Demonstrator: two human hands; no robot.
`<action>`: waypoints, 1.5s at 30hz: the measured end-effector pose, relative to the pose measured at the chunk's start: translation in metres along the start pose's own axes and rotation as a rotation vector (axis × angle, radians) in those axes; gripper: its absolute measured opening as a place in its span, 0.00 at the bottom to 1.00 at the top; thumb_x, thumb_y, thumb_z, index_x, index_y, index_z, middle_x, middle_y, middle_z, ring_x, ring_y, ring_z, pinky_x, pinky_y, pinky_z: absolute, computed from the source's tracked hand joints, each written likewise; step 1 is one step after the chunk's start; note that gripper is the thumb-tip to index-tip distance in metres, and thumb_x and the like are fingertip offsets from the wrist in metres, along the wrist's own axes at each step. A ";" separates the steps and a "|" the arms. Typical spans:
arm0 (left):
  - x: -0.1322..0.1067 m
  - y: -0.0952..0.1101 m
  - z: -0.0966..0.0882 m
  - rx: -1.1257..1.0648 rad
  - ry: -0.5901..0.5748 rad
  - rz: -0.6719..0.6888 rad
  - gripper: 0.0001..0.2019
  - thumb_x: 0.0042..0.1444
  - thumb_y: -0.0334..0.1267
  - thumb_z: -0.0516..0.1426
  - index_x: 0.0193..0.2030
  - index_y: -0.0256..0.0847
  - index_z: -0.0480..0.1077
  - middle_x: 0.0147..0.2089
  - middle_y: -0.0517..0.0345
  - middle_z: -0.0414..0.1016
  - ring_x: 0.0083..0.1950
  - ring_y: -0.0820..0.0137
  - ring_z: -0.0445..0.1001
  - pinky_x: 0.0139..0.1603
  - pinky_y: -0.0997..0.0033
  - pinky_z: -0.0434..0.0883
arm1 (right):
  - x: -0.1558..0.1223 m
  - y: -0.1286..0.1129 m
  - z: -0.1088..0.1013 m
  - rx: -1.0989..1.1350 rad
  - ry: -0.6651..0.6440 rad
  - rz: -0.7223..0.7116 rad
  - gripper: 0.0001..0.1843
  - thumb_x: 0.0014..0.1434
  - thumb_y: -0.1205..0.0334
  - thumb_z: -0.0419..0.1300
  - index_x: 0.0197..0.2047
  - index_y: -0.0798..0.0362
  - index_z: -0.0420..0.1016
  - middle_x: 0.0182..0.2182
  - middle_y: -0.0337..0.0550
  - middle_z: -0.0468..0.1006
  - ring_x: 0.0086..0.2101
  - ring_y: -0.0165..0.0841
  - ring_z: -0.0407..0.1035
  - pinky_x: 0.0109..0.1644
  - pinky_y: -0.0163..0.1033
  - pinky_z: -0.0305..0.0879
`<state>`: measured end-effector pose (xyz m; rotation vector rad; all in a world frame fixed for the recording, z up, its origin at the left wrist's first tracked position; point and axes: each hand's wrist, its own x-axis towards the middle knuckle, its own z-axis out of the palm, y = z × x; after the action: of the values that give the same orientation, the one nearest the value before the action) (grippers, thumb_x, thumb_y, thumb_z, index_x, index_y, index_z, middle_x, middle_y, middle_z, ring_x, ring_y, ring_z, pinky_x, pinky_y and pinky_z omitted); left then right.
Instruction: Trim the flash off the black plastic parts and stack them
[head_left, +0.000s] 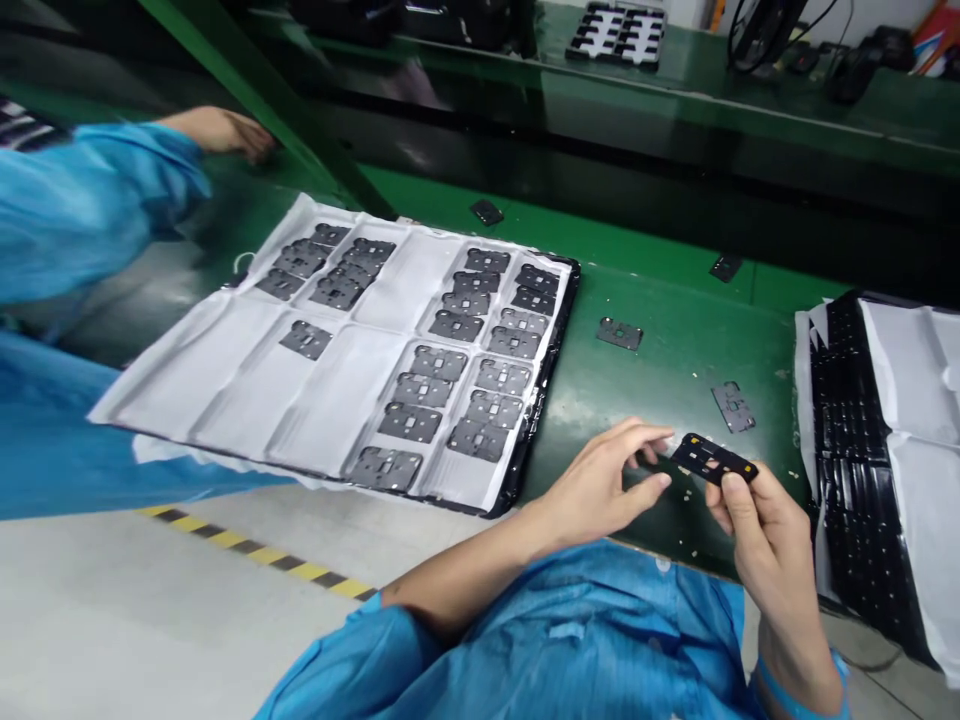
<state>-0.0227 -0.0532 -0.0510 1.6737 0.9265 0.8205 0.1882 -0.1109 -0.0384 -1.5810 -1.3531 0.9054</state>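
My right hand pinches a thin black plate by its right end, thumb on top. The plate has small cutouts and yellowish spots, and is held tilted over the green table. At its other end is my left hand, thumb and forefinger apart. A small pale, see-through bit shows between the left fingertips and the plate; whether the fingers touch it I cannot tell. Just beyond, a similar grey plate lies flat on the table, with another dark plate farther left.
To the left, a large tray lined with white sheet holds several rows of plates. Stacked black trays with white liners stand at right. Two more plates lie farther back. A co-worker's blue sleeve and hand reach in at left, beside a green post.
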 end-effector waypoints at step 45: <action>0.005 0.006 0.019 -0.609 0.026 -0.403 0.18 0.64 0.47 0.63 0.51 0.33 0.78 0.23 0.63 0.73 0.22 0.76 0.68 0.25 0.78 0.65 | -0.012 0.003 0.021 0.063 0.200 -0.018 0.12 0.72 0.55 0.65 0.53 0.50 0.83 0.39 0.44 0.86 0.33 0.35 0.81 0.35 0.36 0.78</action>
<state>-0.0029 -0.0580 -0.0493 0.9153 0.8780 0.7486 0.1681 -0.1195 -0.0496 -1.5642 -1.1857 0.7507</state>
